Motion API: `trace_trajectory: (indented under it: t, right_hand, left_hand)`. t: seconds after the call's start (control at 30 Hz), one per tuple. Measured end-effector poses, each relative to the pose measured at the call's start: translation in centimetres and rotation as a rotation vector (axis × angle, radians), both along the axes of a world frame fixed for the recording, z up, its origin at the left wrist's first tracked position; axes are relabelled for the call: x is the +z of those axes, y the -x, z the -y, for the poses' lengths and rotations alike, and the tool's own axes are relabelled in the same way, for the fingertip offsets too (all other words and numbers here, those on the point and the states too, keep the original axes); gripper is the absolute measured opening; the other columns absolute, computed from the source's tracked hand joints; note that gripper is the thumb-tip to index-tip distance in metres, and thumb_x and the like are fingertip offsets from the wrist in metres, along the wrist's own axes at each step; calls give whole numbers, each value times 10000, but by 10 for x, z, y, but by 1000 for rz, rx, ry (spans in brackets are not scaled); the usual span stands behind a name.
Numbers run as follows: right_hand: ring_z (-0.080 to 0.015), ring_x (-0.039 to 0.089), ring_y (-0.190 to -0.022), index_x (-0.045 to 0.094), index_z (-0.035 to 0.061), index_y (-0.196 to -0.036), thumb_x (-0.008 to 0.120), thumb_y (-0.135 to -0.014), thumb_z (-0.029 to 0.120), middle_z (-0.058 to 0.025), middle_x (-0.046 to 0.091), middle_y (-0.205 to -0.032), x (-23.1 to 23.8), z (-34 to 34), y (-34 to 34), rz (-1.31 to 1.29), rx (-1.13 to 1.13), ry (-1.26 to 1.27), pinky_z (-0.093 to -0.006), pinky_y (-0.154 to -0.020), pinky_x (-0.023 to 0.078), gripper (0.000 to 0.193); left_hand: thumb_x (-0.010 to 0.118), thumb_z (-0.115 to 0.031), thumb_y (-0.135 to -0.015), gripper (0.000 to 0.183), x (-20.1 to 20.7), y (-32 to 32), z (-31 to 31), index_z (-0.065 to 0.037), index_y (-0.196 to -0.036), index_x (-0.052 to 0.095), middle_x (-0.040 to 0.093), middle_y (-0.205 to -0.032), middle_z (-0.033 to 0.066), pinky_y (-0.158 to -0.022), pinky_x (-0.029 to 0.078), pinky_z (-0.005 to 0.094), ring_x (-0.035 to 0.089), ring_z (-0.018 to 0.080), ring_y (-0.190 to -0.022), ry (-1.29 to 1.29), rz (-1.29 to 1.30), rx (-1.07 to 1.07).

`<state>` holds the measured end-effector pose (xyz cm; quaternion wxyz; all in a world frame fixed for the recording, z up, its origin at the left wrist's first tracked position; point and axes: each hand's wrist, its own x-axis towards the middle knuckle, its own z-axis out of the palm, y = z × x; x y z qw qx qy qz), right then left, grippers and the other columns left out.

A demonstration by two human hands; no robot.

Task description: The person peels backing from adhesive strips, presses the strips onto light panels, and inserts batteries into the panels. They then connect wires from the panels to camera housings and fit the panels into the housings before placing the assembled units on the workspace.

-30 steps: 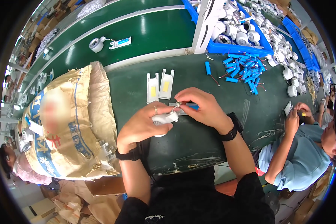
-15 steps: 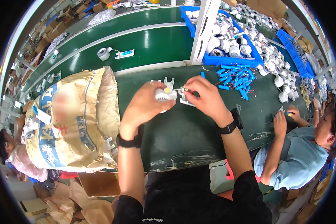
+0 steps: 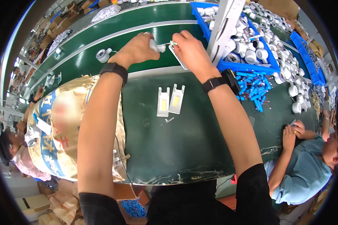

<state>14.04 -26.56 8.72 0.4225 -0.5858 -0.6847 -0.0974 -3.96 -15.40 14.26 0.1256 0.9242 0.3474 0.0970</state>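
My left hand (image 3: 138, 49) is closed around a white rounded lamp-like housing (image 3: 153, 45), held above the green belt beyond the table edge. Beside it, my right hand (image 3: 192, 54) grips a white plastic holder (image 3: 177, 56) by its upper end. A short, thin link shows between the two parts; I cannot tell if it is wire. On the dark green table nearer me lie two white holders, a left one (image 3: 163, 108) and a right one (image 3: 176, 107), each with a yellow pad. A small clear scrap (image 3: 170, 120) lies just below them.
Another white round housing (image 3: 102, 55) sits on the belt (image 3: 82, 56). A paper sack (image 3: 69, 150) stands at left. On the right are a metal post (image 3: 225, 30), a blue bin (image 3: 251, 66) of housings, blue battery cells (image 3: 255, 90) and a co-worker (image 3: 304, 161).
Both hands have moved away from me, from above the table to over the belt, carrying the housing and holder. The two padded holders on the table are now uncovered.
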Motion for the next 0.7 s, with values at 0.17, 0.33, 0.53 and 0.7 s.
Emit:
trace_trajectory:
  t: [0.17, 0.33, 0.53, 0.7]
  right_hand:
    - [-414, 642, -846, 576, 36, -976, 671, -852, 5, -179, 572, -943, -16, -59, -6, 135, -85, 34, -494, -716, 535, 160]
    - [-407, 658, -806, 588, 29, -954, 663, -840, -18, -190, 579, -932, -37, -94, 2, 169, -100, 48, -493, -701, 541, 144]
    - [-397, 686, -804, 623, 13, -971, 683, -813, -27, -193, 606, -947, -57, -111, 13, 163, -167, 96, -479, -714, 576, 174]
    - [-397, 696, -817, 650, 17, -995, 692, -804, -29, -193, 617, -967, -67, -119, 18, 158, -199, 115, -475, -731, 589, 201]
  left_hand:
    - [820, -313, -737, 710, -31, -5, -50, -13, -1334, 580, 678, -1211, 229, -974, 522, 384, 667, 346, -1116, 61, 30, 49]
    - [824, -290, -741, 702, -62, -5, -86, -40, -1347, 573, 672, -1225, 215, -981, 520, 389, 663, 345, -1121, 58, 47, 77]
    - [833, -269, -739, 702, -82, -6, -113, -40, -1345, 563, 657, -1250, 211, -982, 523, 395, 654, 348, -1136, 36, 19, 71]
    - [848, -250, -756, 698, -92, -4, -120, -26, -1349, 555, 642, -1274, 208, -1005, 515, 400, 641, 352, -1158, 6, 2, 62]
